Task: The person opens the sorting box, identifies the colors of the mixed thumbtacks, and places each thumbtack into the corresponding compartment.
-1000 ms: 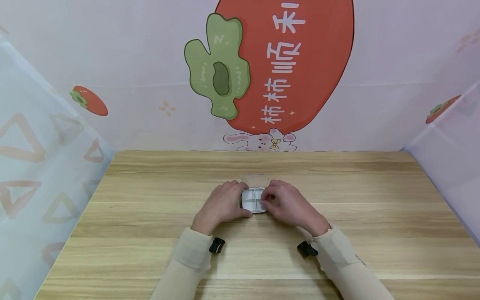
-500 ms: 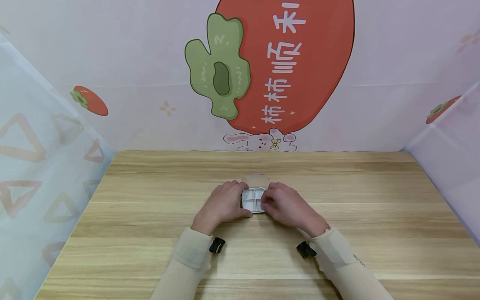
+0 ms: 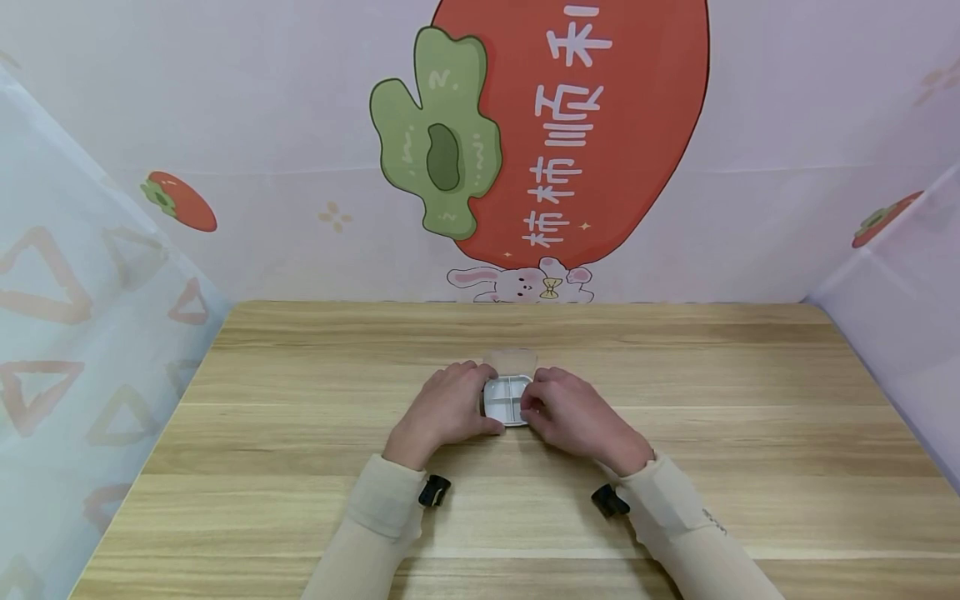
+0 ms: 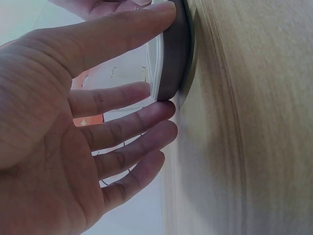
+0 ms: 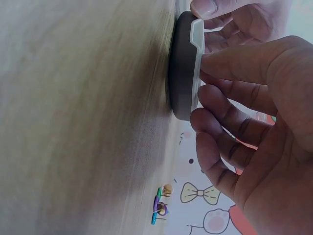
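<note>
A small pill box with a white inside divided into compartments lies on the table, its lid folded back on the far side. My left hand holds the box from the left, thumb at the near edge and forefinger at the far edge. In the left wrist view the dark outer wall of the pill box shows below a white rim. My right hand bends over the right compartments, thumb and forefinger reaching inside the rim. The right wrist view hides those fingertips, so anything between them cannot be seen.
The wooden table reaches back to a printed cloth backdrop, with cloth on both sides too. A black wrist mount sits at the left cuff and another black mount at the right cuff.
My right hand has shifted slightly toward me, its fingers drawn a little closer together over the right compartments. The left hand and pill box have stayed in place.
</note>
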